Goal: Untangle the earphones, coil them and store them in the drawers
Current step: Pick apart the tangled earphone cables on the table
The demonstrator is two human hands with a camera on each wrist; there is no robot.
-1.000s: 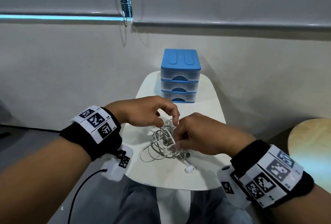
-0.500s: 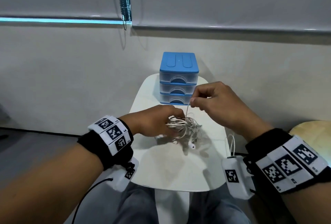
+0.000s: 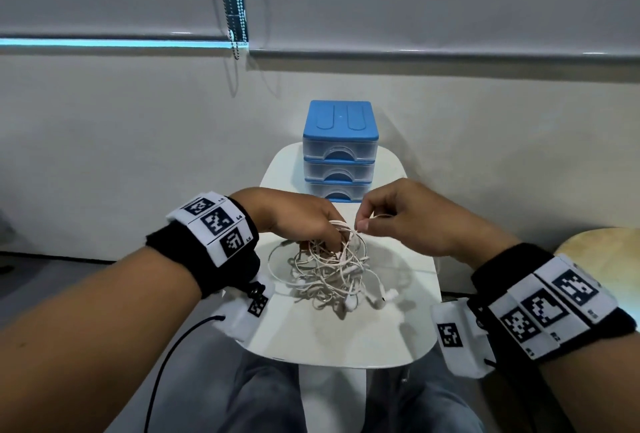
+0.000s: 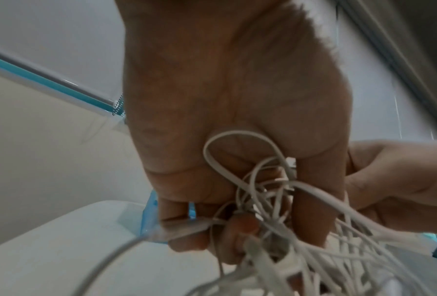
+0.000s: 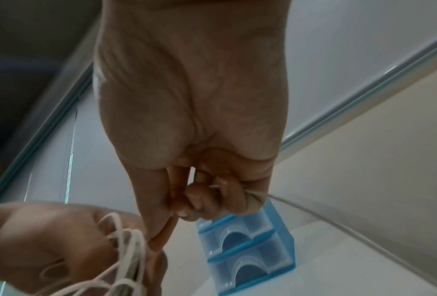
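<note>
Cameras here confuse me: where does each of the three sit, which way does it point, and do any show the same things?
Head: worn on the head, looking forward and down at the table, both forearms, wristbands, knees.
Left wrist: under the left hand, looking along the palm at fingers gripping the earphones.
Right wrist: under the right hand, looking along fingers pinching one cable; the drawers lie beyond.
Shared: all three show the earphones; each wrist view shows the other hand.
</note>
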